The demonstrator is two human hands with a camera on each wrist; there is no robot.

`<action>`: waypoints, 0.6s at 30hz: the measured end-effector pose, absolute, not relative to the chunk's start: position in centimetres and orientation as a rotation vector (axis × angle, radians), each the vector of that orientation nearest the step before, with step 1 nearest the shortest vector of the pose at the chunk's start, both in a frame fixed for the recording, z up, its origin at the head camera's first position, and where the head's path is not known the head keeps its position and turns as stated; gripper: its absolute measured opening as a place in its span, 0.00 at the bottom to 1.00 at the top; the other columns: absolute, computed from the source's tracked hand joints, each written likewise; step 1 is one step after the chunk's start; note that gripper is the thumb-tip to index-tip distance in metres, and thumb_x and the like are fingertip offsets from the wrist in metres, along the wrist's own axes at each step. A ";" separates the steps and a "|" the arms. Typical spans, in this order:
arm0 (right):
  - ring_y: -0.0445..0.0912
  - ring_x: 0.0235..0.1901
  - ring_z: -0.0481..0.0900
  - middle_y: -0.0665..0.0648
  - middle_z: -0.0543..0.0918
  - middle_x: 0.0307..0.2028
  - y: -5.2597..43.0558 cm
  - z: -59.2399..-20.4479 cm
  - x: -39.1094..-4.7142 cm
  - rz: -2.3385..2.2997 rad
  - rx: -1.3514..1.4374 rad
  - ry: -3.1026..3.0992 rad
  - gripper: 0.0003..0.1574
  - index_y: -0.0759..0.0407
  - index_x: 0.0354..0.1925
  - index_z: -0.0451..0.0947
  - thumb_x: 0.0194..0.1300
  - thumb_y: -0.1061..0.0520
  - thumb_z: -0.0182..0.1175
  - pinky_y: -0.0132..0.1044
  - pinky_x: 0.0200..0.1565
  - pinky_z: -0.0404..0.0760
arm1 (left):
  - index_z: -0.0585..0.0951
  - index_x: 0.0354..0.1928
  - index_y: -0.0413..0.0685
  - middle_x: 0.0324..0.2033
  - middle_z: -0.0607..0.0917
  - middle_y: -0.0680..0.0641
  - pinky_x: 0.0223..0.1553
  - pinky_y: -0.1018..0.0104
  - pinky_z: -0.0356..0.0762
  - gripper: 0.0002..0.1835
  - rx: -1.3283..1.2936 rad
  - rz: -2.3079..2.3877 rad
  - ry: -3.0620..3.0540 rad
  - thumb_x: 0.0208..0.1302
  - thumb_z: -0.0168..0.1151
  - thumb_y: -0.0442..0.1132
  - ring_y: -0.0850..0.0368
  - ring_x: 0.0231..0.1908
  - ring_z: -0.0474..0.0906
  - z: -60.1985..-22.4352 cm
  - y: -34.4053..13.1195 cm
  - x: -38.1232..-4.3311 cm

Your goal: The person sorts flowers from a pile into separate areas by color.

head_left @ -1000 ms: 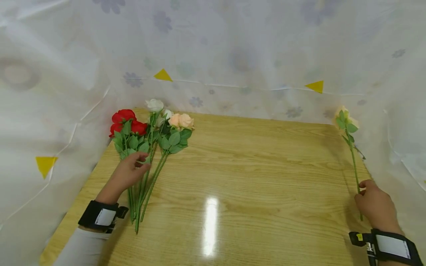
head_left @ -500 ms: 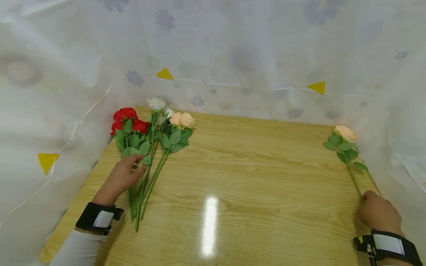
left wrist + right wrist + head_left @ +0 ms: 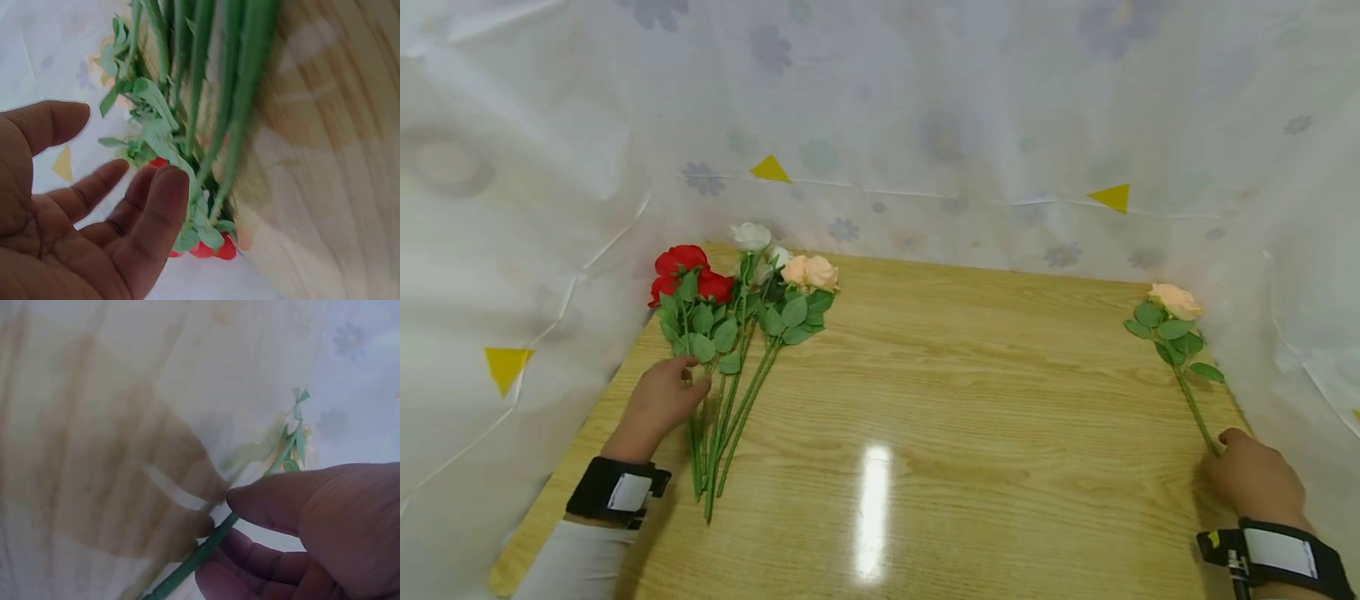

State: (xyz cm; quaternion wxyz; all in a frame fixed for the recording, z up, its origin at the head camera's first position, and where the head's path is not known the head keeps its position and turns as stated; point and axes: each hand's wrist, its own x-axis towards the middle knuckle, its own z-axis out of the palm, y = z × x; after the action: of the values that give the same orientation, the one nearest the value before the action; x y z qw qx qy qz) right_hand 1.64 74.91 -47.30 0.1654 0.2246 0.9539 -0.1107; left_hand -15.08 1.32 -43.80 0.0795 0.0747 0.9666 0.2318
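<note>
My right hand [image 3: 1255, 473] pinches the green stem of a single peach rose [image 3: 1176, 302] between thumb and fingers, near the table's right edge. In the right wrist view the stem [image 3: 206, 547] passes between the thumb and the curled fingers. On the left, my left hand [image 3: 658, 404] hovers beside the stems of a bunch of roses, its fingers loosely bent with nothing between them. That bunch has red roses [image 3: 681, 271], white roses [image 3: 750, 237] and peach roses [image 3: 808, 272], with green leaves [image 3: 793, 312]. In the left wrist view its stems [image 3: 231, 75] run past the fingertips.
The wooden table [image 3: 970, 400] spreads between the two hands, with a bright light reflection on it. A pale floral-print curtain [image 3: 940, 108] encloses the back and sides. Yellow triangular flags [image 3: 771, 169] hang on a string along it.
The peach rose in my right hand has tipped from upright down towards the table, its bloom turning to face up. My left hand has drawn slightly left and down, away from the leaves.
</note>
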 end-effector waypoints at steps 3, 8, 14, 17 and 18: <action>0.73 0.38 0.73 0.84 0.70 0.48 74.6 -47.1 1.6 -0.313 0.723 2.696 0.38 0.83 0.55 0.61 0.60 0.51 0.52 0.59 0.31 0.76 | 0.67 0.58 0.24 0.46 0.77 0.24 0.38 0.44 0.75 0.29 0.155 0.629 2.864 0.64 0.52 0.43 0.35 0.41 0.75 -43.9 0.7 -15.0; 0.67 0.29 0.76 0.84 0.73 0.44 73.9 -46.9 1.6 -0.374 0.783 2.744 0.43 0.84 0.57 0.58 0.64 0.45 0.52 0.55 0.25 0.75 | 0.66 0.57 0.20 0.45 0.77 0.23 0.36 0.45 0.76 0.31 0.111 0.606 2.788 0.61 0.54 0.41 0.35 0.39 0.76 -44.1 0.0 -14.9; 0.63 0.27 0.77 0.80 0.78 0.38 73.1 -47.0 1.5 -0.474 0.668 2.900 0.42 0.85 0.54 0.60 0.67 0.44 0.51 0.51 0.23 0.74 | 0.67 0.55 0.20 0.43 0.78 0.25 0.33 0.48 0.75 0.28 0.071 0.627 2.801 0.57 0.55 0.36 0.39 0.35 0.75 -44.5 0.0 -15.3; 0.64 0.30 0.77 0.80 0.78 0.41 72.6 -47.1 1.5 -0.530 0.650 2.921 0.42 0.83 0.55 0.61 0.68 0.43 0.49 0.51 0.24 0.74 | 0.67 0.54 0.20 0.44 0.76 0.23 0.35 0.46 0.75 0.28 0.058 0.622 2.807 0.54 0.54 0.34 0.36 0.38 0.74 -44.5 -0.3 -15.4; 0.65 0.31 0.77 0.79 0.78 0.41 72.4 -47.2 1.4 -0.542 0.659 2.928 0.41 0.82 0.55 0.61 0.68 0.43 0.49 0.51 0.25 0.74 | 0.66 0.54 0.19 0.45 0.76 0.23 0.35 0.45 0.75 0.28 0.054 0.624 2.808 0.54 0.54 0.34 0.36 0.38 0.74 -44.6 -0.4 -15.4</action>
State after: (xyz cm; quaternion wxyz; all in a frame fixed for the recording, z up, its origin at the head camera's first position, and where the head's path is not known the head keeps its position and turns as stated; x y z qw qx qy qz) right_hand 1.44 72.40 -47.15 0.0457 0.2158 0.9591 -0.1776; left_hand -15.40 -0.43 -44.57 0.1318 0.0186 0.9675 0.2149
